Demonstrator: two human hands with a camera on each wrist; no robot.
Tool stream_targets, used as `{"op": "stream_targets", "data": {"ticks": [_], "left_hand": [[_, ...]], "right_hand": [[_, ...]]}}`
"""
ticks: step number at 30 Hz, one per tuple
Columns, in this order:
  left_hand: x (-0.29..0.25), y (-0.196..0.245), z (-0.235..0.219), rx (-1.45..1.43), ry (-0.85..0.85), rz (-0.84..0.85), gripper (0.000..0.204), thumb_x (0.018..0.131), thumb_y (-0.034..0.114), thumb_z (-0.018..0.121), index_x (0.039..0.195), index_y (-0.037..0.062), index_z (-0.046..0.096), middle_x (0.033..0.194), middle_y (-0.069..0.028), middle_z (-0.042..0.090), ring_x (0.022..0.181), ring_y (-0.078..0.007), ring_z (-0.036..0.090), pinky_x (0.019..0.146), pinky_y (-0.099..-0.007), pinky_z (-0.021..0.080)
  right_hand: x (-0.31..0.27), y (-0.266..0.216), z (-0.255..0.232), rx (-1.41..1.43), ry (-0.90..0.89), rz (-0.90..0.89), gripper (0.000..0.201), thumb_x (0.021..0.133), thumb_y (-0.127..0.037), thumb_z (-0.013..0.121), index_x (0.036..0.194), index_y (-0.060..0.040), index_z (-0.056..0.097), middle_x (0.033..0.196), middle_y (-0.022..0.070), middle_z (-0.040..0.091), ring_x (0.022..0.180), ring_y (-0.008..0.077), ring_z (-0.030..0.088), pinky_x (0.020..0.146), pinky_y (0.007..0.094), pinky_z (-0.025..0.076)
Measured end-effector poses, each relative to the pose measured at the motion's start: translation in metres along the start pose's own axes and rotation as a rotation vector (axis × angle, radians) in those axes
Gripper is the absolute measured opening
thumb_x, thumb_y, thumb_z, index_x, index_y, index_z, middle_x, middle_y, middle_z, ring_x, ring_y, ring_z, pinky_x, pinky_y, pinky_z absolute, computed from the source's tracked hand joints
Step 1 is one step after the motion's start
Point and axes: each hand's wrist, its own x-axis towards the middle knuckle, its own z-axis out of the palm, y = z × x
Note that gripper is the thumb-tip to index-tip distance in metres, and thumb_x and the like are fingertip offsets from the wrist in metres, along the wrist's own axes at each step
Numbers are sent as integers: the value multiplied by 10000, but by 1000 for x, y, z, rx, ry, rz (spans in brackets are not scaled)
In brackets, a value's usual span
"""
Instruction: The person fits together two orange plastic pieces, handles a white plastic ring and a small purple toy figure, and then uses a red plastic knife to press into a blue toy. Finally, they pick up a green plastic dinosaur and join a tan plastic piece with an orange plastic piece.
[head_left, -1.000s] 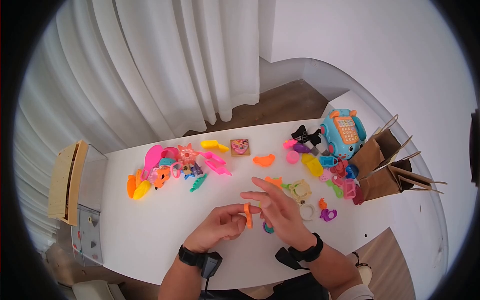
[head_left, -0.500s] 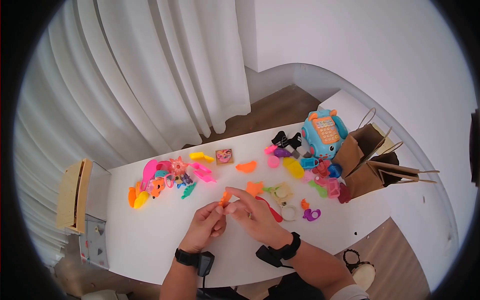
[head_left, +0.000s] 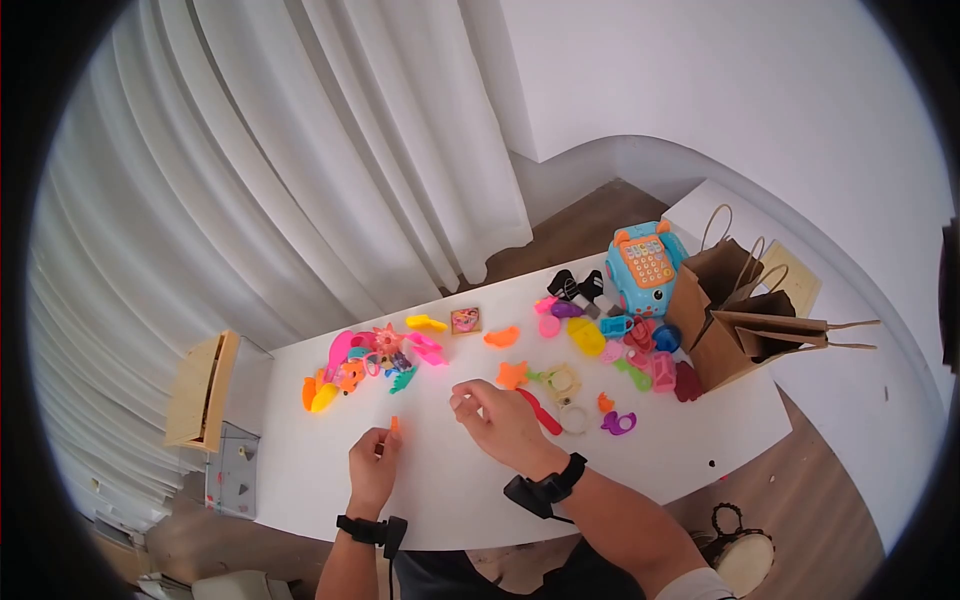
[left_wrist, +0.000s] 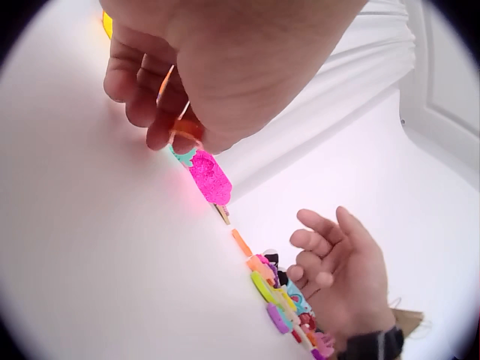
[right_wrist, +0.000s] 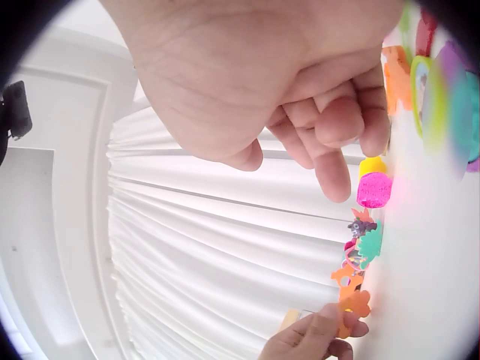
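Observation:
My left hand (head_left: pixel 374 468) pinches a small flat orange toy piece (head_left: pixel 395 425) between thumb and fingers, above the left-middle of the table. In the right wrist view the piece (right_wrist: pixel 358 303) shows a rounded, scalloped outline. My right hand (head_left: pixel 497 425) hangs with loosely bent fingers and nothing in them, apart from the left hand. Just beyond the right hand lies an orange star-shaped toy (head_left: pixel 512 375). Beside that hand is a long red piece (head_left: pixel 541 412), partly hidden by it. A teal spiky toy (head_left: pixel 402 380) lies beyond the left hand.
A pile of bright toys with a pink paddle (head_left: pixel 342 352) lies at the left. On the right are a yellow oval toy (head_left: pixel 586 337), a purple ring-like toy (head_left: pixel 619 424), a blue toy phone (head_left: pixel 643 268) and brown paper bags (head_left: pixel 745 345). A wooden box (head_left: pixel 205 390) stands at the left end.
Both hands were together at the orange piece. Now they are apart: the left hand has moved left with the piece, and the right hand has let go of it. The head view has shifted.

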Motion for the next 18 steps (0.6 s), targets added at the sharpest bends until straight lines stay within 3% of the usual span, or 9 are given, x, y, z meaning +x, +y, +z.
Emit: {"op": "stream_targets", "data": {"ticks": [2,5,8,10,15,17,18], "left_hand": [[4,4,0,-443,-65,-226,299,1098,262,582,959,5,645,788,-44,691,601,-87,552,566,-254,465],[11,12,-2,-551,-117,-328,316,1122,292,525,974,24,602,798,-41,695,578,-62,533,519,-225,436],[12,8,0,-557,-125,-342,302,1126,275,507,972,30,595,794,-38,695,559,-55,520,485,-221,406],[8,8,-3,-538,-125,-330,289,1118,260,516,970,29,605,797,-35,696,566,-56,525,496,-225,414],[-11,-16,-6,-375,-146,-290,221,1078,195,561,982,13,644,806,-29,694,607,-70,556,566,-246,465],[-16,-23,-5,-302,-115,-231,179,1023,167,628,994,-4,672,814,-46,707,653,-114,600,638,-276,510],[-17,-23,-5,-303,-115,-235,179,1023,167,628,994,-4,672,814,-46,707,653,-114,600,638,-276,510]], "right_hand": [[2,8,3,2,5,-4,374,1040,-395,598,1171,-59,697,918,138,773,859,321,755,765,413,575],[7,29,8,28,45,61,348,1041,-390,595,1140,-75,705,917,142,769,867,322,751,773,424,572],[9,37,8,34,58,85,335,1041,-386,592,1132,-83,703,911,145,766,874,321,751,769,425,573],[9,37,6,-15,69,33,266,1051,-275,612,1106,-24,680,861,83,746,806,188,779,705,303,564],[7,30,8,-40,52,23,262,1053,-268,610,1098,-19,678,858,83,744,801,185,777,699,302,562],[6,28,8,-41,44,19,259,1053,-266,611,1094,-19,679,859,82,744,799,183,777,696,302,562],[5,27,8,-23,39,23,276,1047,-308,606,1101,-49,687,877,108,754,811,245,765,715,364,569]]}}
